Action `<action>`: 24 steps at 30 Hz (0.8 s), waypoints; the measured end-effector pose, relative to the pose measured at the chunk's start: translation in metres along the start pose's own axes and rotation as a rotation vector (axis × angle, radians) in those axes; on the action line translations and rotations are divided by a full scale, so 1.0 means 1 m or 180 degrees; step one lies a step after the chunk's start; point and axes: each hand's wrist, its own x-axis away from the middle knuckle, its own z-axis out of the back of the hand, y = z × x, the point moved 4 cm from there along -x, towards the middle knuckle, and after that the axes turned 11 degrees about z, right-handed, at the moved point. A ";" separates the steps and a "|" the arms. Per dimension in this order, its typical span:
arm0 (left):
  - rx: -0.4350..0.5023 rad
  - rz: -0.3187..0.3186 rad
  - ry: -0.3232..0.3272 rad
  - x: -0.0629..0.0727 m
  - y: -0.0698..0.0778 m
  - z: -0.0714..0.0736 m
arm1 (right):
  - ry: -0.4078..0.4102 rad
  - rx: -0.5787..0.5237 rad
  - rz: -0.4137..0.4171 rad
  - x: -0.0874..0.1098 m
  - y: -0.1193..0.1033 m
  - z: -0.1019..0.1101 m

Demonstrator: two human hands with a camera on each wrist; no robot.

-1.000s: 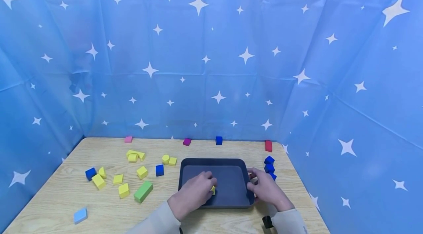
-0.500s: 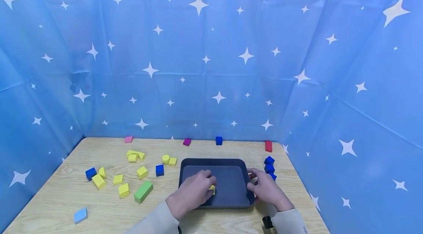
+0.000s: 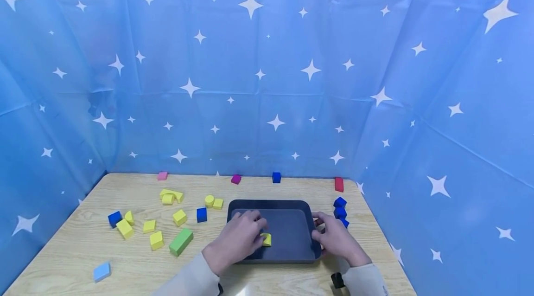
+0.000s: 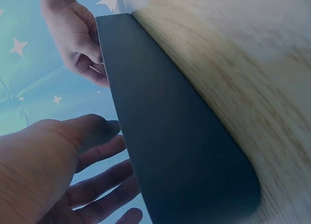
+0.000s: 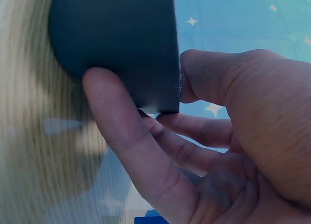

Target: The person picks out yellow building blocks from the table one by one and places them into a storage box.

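A dark grey rectangular tray sits on the table, its near wall filling the left wrist view. Inside it, left of the middle, lies a small yellow block with a curved top. My left hand is over the tray's left part, fingers loosely spread, its thumb close by the block. In the left wrist view the wall hides that hand's fingertips. With thumb over the rim and fingers against the outer wall, my right hand holds the tray's right side.
Left of the tray are scattered yellow blocks, a green block, blue cubes and a light blue block. Several dark blue blocks line the right side. A red block is at the back edge.
My left hand has let go of the yellow block and drawn back slightly left, its fingers spreading. The block shows more fully in the tray. My right hand keeps its hold.
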 end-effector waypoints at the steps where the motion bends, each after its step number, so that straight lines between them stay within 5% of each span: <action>1: 0.0005 0.0011 0.0016 0.000 -0.001 0.001 | 0.0001 0.0004 -0.0001 0.000 0.000 0.000; 15: 0.0153 0.0249 0.0261 0.002 -0.021 0.008 | -0.0018 0.0011 0.0003 -0.003 -0.002 0.000; 24: 0.0349 0.0546 0.0237 0.006 -0.044 0.016 | -0.0026 0.0031 -0.0028 -0.002 0.000 -0.001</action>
